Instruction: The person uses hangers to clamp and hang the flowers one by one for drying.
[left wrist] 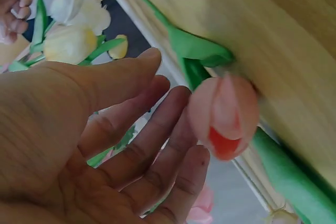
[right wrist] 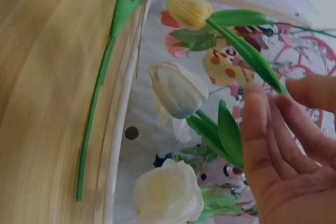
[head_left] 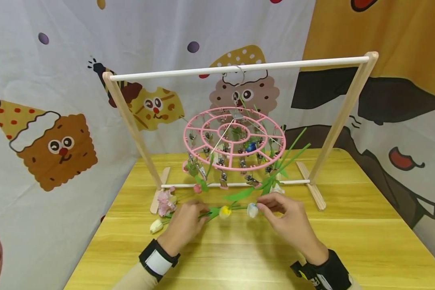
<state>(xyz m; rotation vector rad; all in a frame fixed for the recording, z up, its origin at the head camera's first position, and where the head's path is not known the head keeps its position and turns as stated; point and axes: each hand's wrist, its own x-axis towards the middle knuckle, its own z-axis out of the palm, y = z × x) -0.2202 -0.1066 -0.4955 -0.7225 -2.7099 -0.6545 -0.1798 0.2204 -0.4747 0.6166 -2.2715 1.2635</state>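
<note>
My left hand (left wrist: pixel 131 135) has its fingers spread and slightly bent, with nothing visible between them. A pink tulip (left wrist: pixel 226 114) shows just past its fingertips. A green stem with leaves (right wrist: pixel 118 22) lies on the table beside that hand. Loosely bent, my right hand (head_left: pixel 288 215) is beside a white tulip with a blue tinge (head_left: pixel 252 210); whether it touches the leaves is unclear. Left of that bloom a yellow tulip (head_left: pixel 225 212) hangs head down. Both blooms hang below the pink round clip rack (head_left: pixel 235 139).
A wooden frame with a white top rod (head_left: pixel 188 72) carries the rack. A pink flower (head_left: pixel 166 201) and a white tulip (head_left: pixel 156 226) lie at the left. A blue flower (head_left: pixel 251 147) and a white rose (right wrist: pixel 168 190) hang among metal clips. A printed cloth (head_left: pixel 94 36) stands behind.
</note>
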